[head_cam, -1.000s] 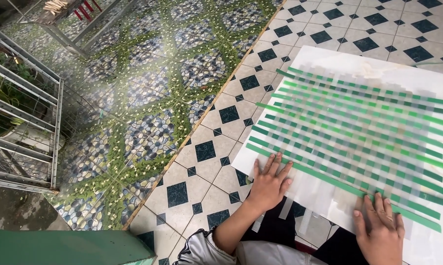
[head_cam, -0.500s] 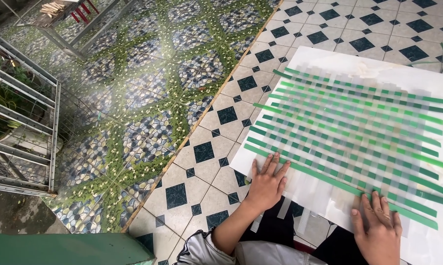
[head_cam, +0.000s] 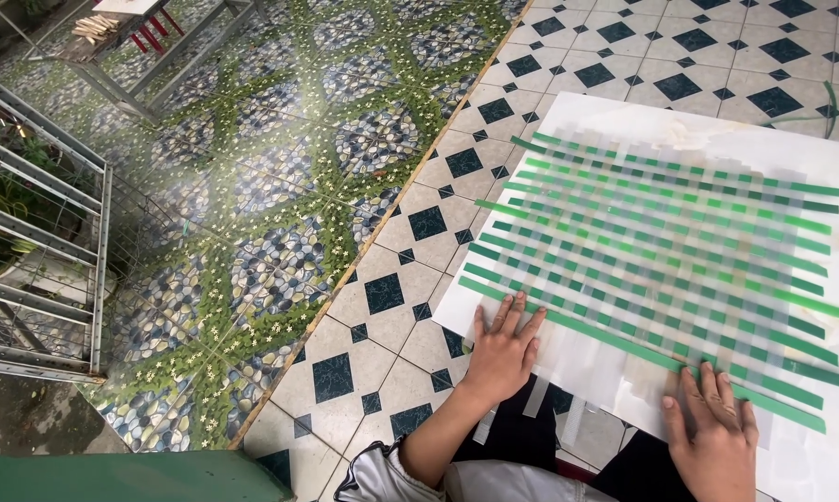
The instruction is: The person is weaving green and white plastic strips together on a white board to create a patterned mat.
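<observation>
Tiled floor (head_cam: 382,288), patterned in green and dark diamonds, carrying a white sheet (head_cam: 624,372). On the sheet I see a woven mat (head_cam: 661,251) of green and translucent strips, laid flat. My left hand (head_cam: 503,349) lies palm-down on the sheet's near corner, fingers (head_cam: 521,311) spread, touching the mat's edge. My right hand (head_cam: 712,437) presses flat, fingers spread, on the nearest green strip (head_cam: 624,339).
</observation>
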